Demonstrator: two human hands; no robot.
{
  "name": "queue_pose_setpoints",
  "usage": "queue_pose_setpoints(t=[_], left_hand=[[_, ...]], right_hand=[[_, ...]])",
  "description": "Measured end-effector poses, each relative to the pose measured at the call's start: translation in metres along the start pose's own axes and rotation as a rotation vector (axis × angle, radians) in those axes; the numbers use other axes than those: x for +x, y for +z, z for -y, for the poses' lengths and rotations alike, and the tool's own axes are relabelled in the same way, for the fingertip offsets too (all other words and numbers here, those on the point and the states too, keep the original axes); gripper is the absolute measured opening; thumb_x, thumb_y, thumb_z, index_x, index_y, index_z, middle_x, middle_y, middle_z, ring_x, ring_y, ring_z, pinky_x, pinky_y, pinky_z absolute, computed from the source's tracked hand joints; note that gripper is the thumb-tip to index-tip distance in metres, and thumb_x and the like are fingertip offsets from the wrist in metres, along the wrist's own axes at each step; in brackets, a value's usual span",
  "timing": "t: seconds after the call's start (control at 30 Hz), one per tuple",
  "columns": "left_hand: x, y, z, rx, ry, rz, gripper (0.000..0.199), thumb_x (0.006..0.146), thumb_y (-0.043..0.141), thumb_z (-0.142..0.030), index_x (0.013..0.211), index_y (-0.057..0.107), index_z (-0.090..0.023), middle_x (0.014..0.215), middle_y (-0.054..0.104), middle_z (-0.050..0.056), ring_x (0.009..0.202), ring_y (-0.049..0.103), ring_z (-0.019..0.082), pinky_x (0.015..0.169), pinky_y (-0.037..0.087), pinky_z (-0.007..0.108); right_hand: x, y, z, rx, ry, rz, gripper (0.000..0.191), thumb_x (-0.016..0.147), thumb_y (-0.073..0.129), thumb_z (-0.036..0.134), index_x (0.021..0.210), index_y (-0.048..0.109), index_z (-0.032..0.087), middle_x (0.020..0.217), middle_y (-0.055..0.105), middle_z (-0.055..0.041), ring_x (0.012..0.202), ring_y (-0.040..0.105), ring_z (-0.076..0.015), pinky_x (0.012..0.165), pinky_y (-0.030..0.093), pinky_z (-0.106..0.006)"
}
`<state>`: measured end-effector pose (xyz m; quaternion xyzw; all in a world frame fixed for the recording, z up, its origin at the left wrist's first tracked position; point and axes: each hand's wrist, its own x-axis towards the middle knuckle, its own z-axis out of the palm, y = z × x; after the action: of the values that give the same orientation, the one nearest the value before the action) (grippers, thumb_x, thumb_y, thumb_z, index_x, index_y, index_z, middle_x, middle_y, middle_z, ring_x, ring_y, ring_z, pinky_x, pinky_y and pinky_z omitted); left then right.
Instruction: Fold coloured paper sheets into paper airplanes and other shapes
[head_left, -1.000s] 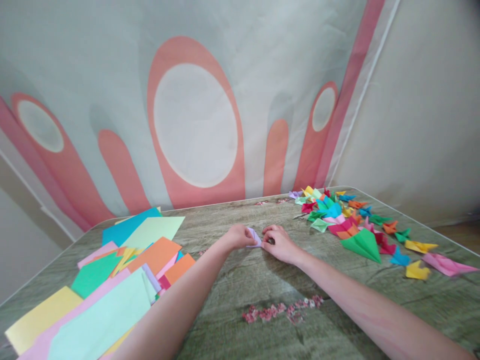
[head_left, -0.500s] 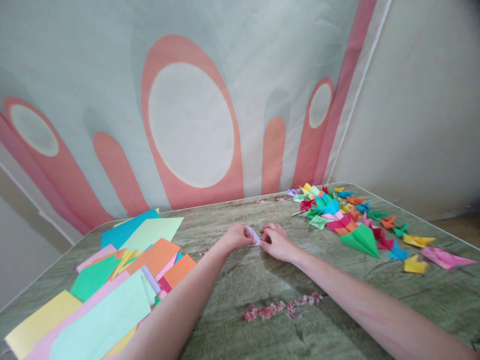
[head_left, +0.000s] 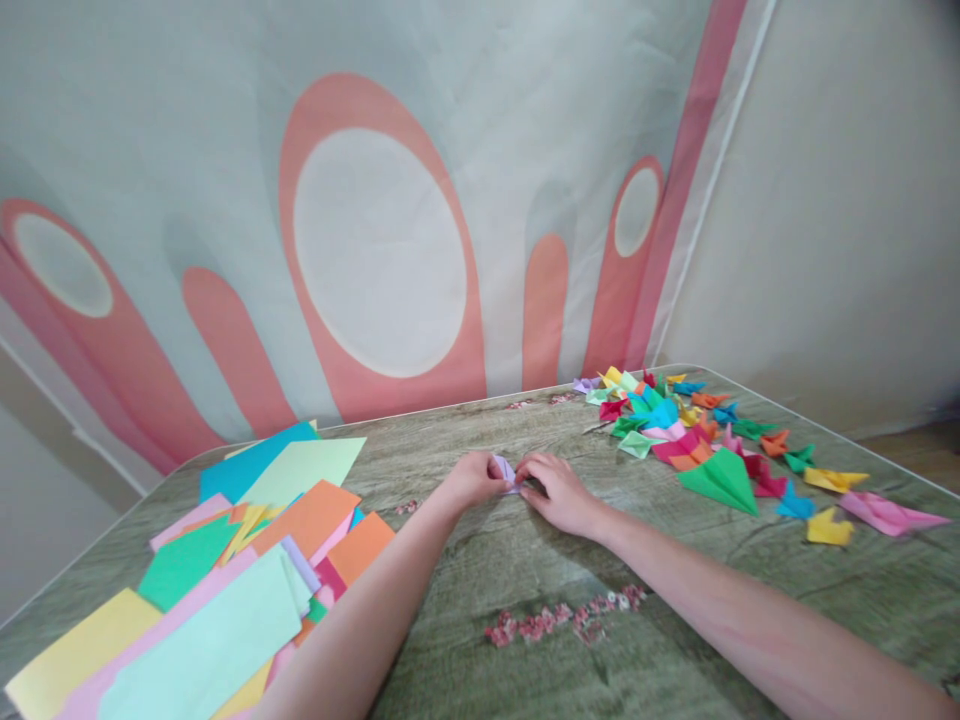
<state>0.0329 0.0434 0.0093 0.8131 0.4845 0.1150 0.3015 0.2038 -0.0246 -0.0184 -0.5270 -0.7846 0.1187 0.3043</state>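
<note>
A small folded piece of lilac paper [head_left: 505,469] lies between my two hands near the middle of the table. My left hand [head_left: 478,479] is closed on its left edge, thumb and fingers pinching it. From the other side my right hand [head_left: 556,490] has its fingertips curled onto the paper's right edge, also in a pinch. The fingers cover both ends of the paper, so only its middle part shows, with a crease line across it.
Loose coloured paper sheets [head_left: 210,620] are heaped on the left of the wood-patterned table [head_left: 450,640]. Many folded paper figures [head_left: 667,420] spread over the right side, among them a green paper plane [head_left: 720,481]. A patterned backdrop [head_left: 510,120] stands behind the table.
My right hand has shifted slightly left, and its fingers have come together on the lilac paper's right edge. My left hand keeps its pinch almost in place.
</note>
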Motion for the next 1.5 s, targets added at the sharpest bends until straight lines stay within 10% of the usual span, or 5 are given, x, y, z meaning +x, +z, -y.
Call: queue_pose_setpoints(t=[0.37, 0.63, 0.8, 1.0, 1.5], left_hand=[[0.002, 0.002, 0.004, 0.019, 0.008, -0.023, 0.016, 0.059, 0.063, -0.029, 0.061, 0.059, -0.014, 0.055, 0.055, -0.003, 0.052, 0.047, 0.01, 0.049, 0.032, 0.021], [-0.005, 0.001, 0.007, 0.051, 0.071, -0.076, 0.015, 0.065, 0.062, -0.029, 0.067, 0.062, -0.014, 0.066, 0.061, 0.0, 0.062, 0.054, 0.014, 0.058, 0.039, 0.023], [-0.044, -0.005, -0.005, 0.352, 0.271, -0.328, 0.017, 0.079, 0.053, -0.023, 0.092, 0.062, -0.019, 0.101, 0.059, 0.007, 0.098, 0.051, 0.021, 0.085, 0.038, 0.034], [-0.083, 0.014, -0.02, 0.633, 0.363, -0.247, 0.033, 0.09, 0.036, -0.028, 0.12, 0.047, -0.021, 0.12, 0.052, 0.008, 0.115, 0.041, 0.023, 0.098, 0.03, 0.04], [-0.083, 0.019, -0.02, 0.688, 0.333, -0.251, 0.045, 0.088, 0.035, -0.05, 0.124, 0.046, -0.025, 0.122, 0.052, 0.006, 0.12, 0.035, 0.027, 0.105, 0.018, 0.046]], right_hand=[[-0.011, -0.019, 0.009, -0.372, -0.299, 0.198, 0.032, 0.087, 0.042, 0.012, 0.114, 0.057, 0.018, 0.112, 0.059, -0.0073, 0.104, 0.048, -0.0193, 0.087, 0.036, -0.033], [-0.008, -0.018, 0.023, -0.552, -0.267, 0.293, 0.028, 0.088, 0.041, 0.013, 0.111, 0.057, 0.011, 0.104, 0.058, -0.0116, 0.1, 0.049, -0.0221, 0.082, 0.038, -0.035], [-0.006, -0.021, 0.031, -0.562, -0.224, 0.311, 0.026, 0.089, 0.04, 0.015, 0.107, 0.058, 0.011, 0.103, 0.057, -0.0116, 0.099, 0.049, -0.0223, 0.079, 0.038, -0.035], [-0.005, -0.022, 0.032, -0.526, -0.185, 0.326, 0.026, 0.089, 0.04, 0.016, 0.105, 0.06, 0.012, 0.103, 0.058, -0.0107, 0.099, 0.05, -0.0217, 0.081, 0.038, -0.033], [-0.005, -0.022, 0.029, -0.487, -0.203, 0.302, 0.027, 0.087, 0.042, 0.014, 0.106, 0.061, 0.014, 0.104, 0.059, -0.0112, 0.098, 0.052, -0.0237, 0.08, 0.04, -0.034]])
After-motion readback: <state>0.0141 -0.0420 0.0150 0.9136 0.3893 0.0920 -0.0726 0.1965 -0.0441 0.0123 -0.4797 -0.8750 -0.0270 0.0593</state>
